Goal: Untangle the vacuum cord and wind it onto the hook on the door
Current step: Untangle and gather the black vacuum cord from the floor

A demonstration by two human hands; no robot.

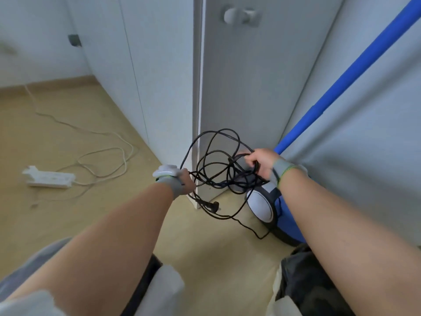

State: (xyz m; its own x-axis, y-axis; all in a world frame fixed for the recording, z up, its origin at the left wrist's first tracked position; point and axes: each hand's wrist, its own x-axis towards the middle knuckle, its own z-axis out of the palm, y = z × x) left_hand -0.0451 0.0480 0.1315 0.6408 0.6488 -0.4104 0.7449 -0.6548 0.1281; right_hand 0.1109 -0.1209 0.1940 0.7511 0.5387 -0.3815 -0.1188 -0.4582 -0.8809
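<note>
A white power strip (49, 177) lies on the floor at left. Your left hand (182, 182) grips strands of the black vacuum cord (218, 169), its tangled loops hanging before the door (250, 87). Your right hand (262, 164) curls its fingers round the other side, above the vacuum (262, 206). The hook (241, 15) sits high on the door.

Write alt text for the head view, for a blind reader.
The left hand and right hand grip a tangled black cord, plug dangling, before a white door. A blue vacuum sits on the floor below; the hook is high on the door.
</note>
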